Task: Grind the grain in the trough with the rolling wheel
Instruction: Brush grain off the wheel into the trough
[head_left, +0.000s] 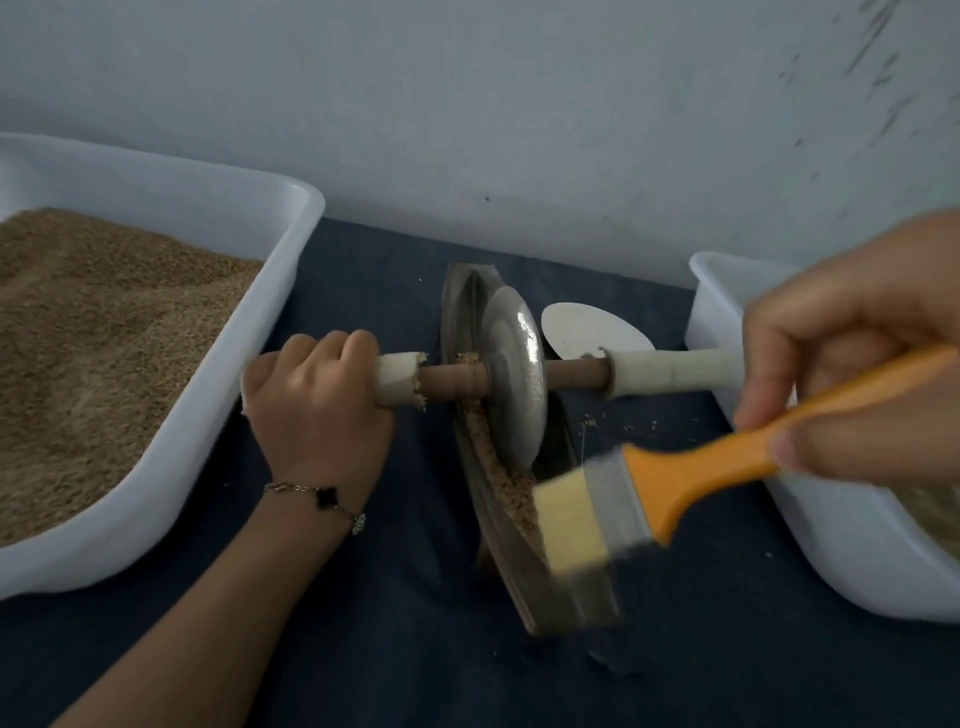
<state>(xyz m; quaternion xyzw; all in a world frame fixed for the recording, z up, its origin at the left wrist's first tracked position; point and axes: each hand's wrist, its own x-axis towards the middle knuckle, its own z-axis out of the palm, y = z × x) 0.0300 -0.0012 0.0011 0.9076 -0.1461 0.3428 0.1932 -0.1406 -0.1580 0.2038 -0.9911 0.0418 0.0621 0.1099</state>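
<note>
A narrow metal trough (540, 587) lies lengthwise on the dark cloth, with crushed tan grain (506, 480) along its groove. The metal rolling wheel (511, 374) stands upright in the trough on a wooden axle with white-wrapped handles. My left hand (317, 400) grips the left handle. The right handle (670, 371) is free. My right hand (852, 358) holds an orange-handled paintbrush (670, 486), its pale bristles over the near end of the trough, blurred.
A large white tub (249, 332) full of tan grain sits at the left. Another white tub (852, 566) stands at the right, holding some pale material. A white flat oval piece (592, 330) lies behind the axle. A grey wall rises right behind.
</note>
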